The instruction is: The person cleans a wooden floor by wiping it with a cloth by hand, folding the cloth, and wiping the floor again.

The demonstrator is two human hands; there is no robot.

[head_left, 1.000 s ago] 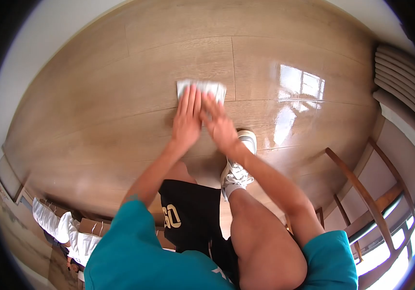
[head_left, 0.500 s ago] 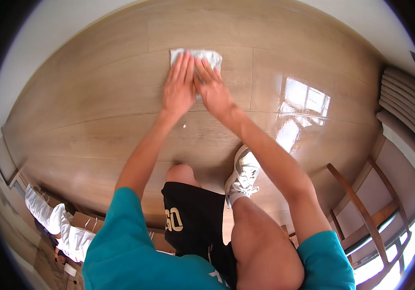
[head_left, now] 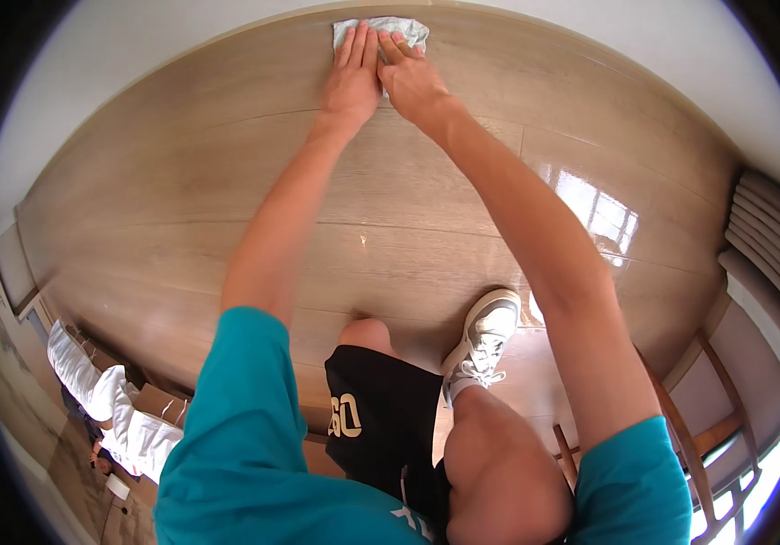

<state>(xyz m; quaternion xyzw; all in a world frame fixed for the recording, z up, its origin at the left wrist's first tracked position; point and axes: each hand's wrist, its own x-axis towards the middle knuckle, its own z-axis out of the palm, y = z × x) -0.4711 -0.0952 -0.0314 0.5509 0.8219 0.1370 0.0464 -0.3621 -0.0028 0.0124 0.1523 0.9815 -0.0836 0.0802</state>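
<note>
A white cloth lies flat on the wood-look floor, close to the base of the wall at the top of the view. My left hand presses on its left part, fingers stretched out. My right hand rests on the right part with fingers spread a little, its thumb side touching my left hand. Both arms reach far forward. The middle of the cloth is partly hidden under the hands.
My shoe is on the floor below my right forearm. A wooden chair stands at the lower right, below a grey curtain. White fabric and cardboard boxes lie at the lower left, near another person.
Both hands have slid the cloth forward over the floor, from mid-floor up to near the wall. My arms are now stretched further out.
</note>
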